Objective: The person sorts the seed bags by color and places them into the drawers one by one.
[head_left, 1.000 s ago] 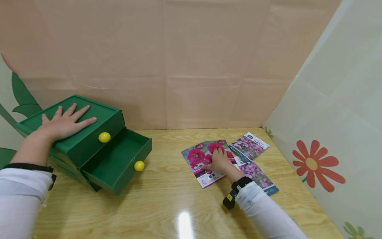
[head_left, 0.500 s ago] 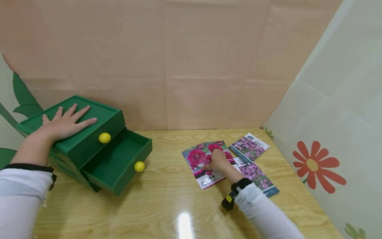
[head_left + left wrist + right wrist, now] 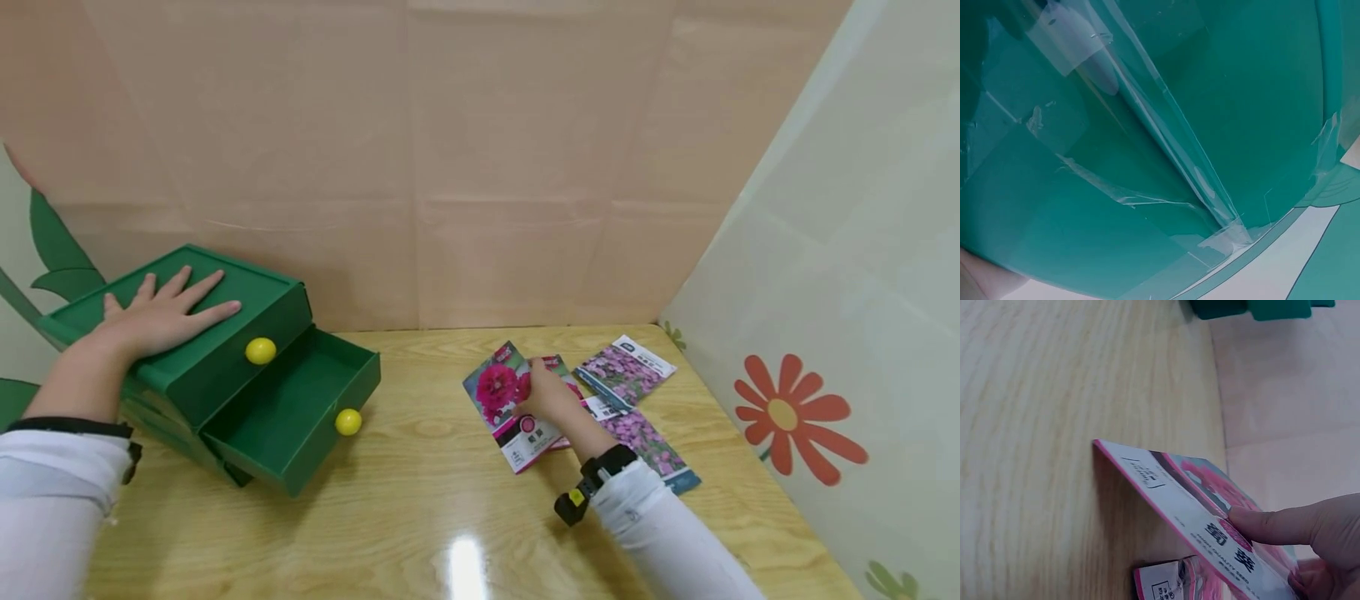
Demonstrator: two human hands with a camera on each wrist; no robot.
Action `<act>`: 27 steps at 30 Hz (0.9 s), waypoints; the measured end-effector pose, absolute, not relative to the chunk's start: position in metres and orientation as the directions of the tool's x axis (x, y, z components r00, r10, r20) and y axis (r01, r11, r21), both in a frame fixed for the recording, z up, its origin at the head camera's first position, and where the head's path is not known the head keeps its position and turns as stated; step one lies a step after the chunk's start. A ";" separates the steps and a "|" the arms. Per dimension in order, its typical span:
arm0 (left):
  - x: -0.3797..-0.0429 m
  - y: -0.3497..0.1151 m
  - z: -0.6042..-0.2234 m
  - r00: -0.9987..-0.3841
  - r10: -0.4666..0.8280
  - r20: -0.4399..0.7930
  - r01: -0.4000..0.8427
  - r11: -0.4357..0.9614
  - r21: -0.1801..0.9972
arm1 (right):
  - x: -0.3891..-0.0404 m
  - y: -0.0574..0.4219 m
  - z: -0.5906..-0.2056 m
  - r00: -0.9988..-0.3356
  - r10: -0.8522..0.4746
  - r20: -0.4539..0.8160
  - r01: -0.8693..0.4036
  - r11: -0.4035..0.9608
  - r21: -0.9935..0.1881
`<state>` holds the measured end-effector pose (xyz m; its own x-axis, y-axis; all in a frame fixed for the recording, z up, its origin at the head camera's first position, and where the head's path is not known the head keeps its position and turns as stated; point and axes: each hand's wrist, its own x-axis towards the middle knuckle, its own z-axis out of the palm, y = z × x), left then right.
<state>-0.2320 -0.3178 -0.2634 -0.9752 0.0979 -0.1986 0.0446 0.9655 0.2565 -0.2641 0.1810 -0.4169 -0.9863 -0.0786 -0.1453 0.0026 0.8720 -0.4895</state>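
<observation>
My left hand [image 3: 150, 322] rests on top of a green drawer box [image 3: 251, 287], fingers spread. Below its upper drawer, a lower drawer [image 3: 300, 408] with a yellow knob [image 3: 348, 422] is pulled out. The left wrist view is filled by the box's green side [image 3: 1235, 112], with clear tape along the edges. On the right, my right hand [image 3: 553, 395] pinches a seed packet [image 3: 498, 390] printed with pink flowers. The right wrist view shows the thumb across its front and the packet tilted up. Beneath it lies a second pink-flowered packet [image 3: 1159, 582], partly hidden by the first.
Two packets with purple flowers, one farther back [image 3: 628, 367] and one nearer [image 3: 654, 448], lie on the wooden table [image 3: 420, 467] right of the hand. A beige covered wall [image 3: 510, 250] stands behind the table, and a flower-printed wall [image 3: 783, 412] at the right.
The top pink-flowered packet has been lifted and turned at an angle in the right hand, uncovering part of the packet below. The left hand stays on the box.
</observation>
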 end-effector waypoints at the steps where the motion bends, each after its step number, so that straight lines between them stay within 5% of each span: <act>1: -0.232 -0.318 -0.264 -0.975 0.097 -0.199 0.044 0.966 0.256 | -0.265 0.183 -0.417 -0.985 -0.087 -0.147 -0.001 0.863 -0.504; 10: -0.238 -0.324 -0.263 -0.985 0.105 -0.139 0.060 0.953 0.297 | -0.268 0.201 -0.404 -0.986 -0.074 -0.152 0.042 0.762 -0.646; 19: -0.222 -0.319 -0.256 -0.973 0.018 0.229 0.133 0.858 0.495 | -0.266 0.199 -0.390 -0.995 -0.028 -0.096 0.049 0.704 -0.708; 27: -0.192 -0.277 -0.251 -0.924 0.013 0.383 0.253 0.772 0.583 | -0.246 0.184 -0.382 -0.998 0.021 -0.056 0.057 0.612 -0.789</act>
<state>-0.1924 -0.2774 -0.2509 -0.9236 0.0130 0.3830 0.2529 0.7718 0.5835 -0.2459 0.1841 -0.3821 -0.9982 0.0207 -0.0562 0.0571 0.6119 -0.7889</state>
